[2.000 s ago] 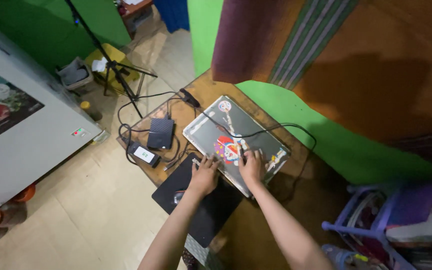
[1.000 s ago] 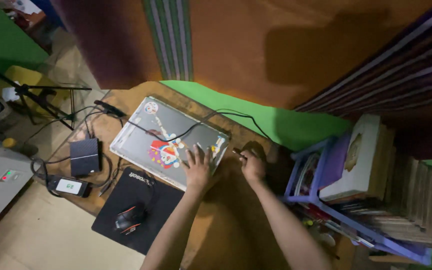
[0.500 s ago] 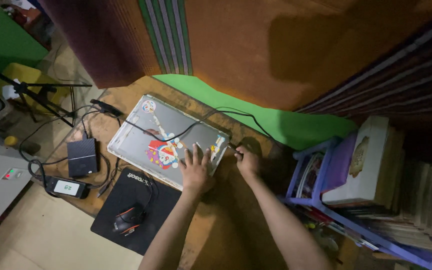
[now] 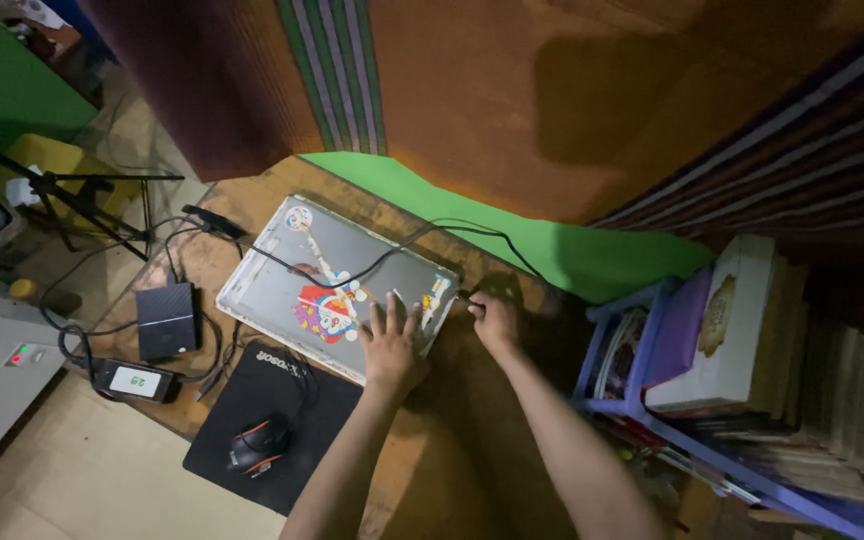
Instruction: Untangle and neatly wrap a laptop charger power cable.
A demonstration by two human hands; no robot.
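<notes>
A closed silver laptop (image 4: 302,270) covered in cartoon stickers lies on a wooden table (image 4: 452,450). My left hand (image 4: 390,343) rests flat on its near right corner, fingers spread. My right hand (image 4: 493,319) sits just right of the laptop's edge, fingers pinched on a small dark plug (image 4: 464,296) at the laptop's side. A black cable (image 4: 402,245) runs across the lid and off toward the back wall.
A black mouse pad (image 4: 272,420) with a dark mouse (image 4: 257,442) lies at the left front. Beyond it are a black box (image 4: 168,319), a small device with a lit display (image 4: 136,381) and tangled cables. A purple rack (image 4: 652,350) with books stands at the right. A tripod (image 4: 62,190) stands at the left.
The view swung right. My left hand slid to the laptop's right corner. My right hand left the lid and closed on the plug at the laptop's right edge.
</notes>
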